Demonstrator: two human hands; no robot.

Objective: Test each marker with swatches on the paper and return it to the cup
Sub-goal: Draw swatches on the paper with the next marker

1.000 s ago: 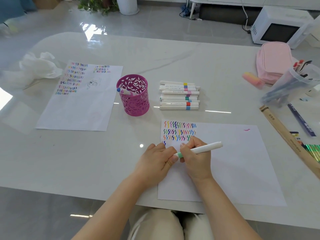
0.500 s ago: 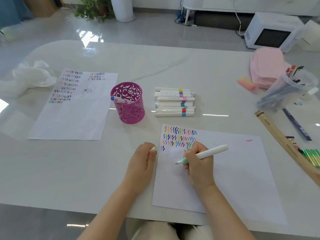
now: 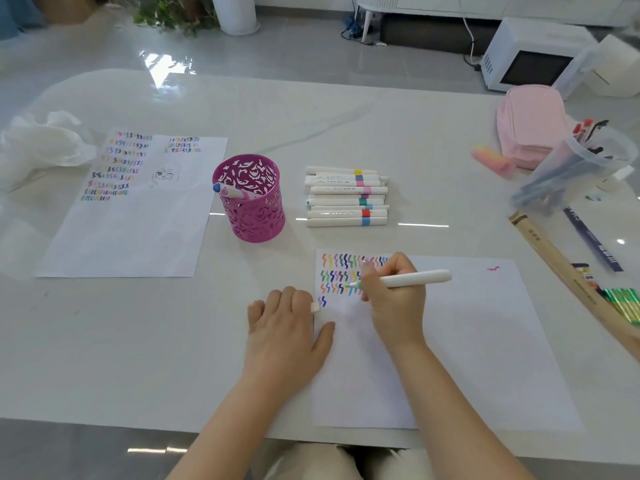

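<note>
While the right hand point(image 3: 391, 303) grips the marker point(image 3: 408, 279), tip on the swatches point(image 3: 337, 271) near the paper's point(image 3: 467, 341) top-left corner, the left hand point(image 3: 287, 337) rests across that sheet's left edge, curled fingers point(image 3: 300, 300) pinching the cap point(image 3: 314, 307). The pink cup point(image 3: 251, 206) stands well apart beyond, open counter point(image 3: 273, 265) between.

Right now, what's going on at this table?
A person is swatch-testing markers. The right hand grips a white marker, its green tip at the rows of coloured squiggles on the near paper. The left hand rests at that paper's left edge and seems to hold the cap in its fingers. A blue-tipped marker leans in the pink cup; a stack of markers lies beside it.
</note>
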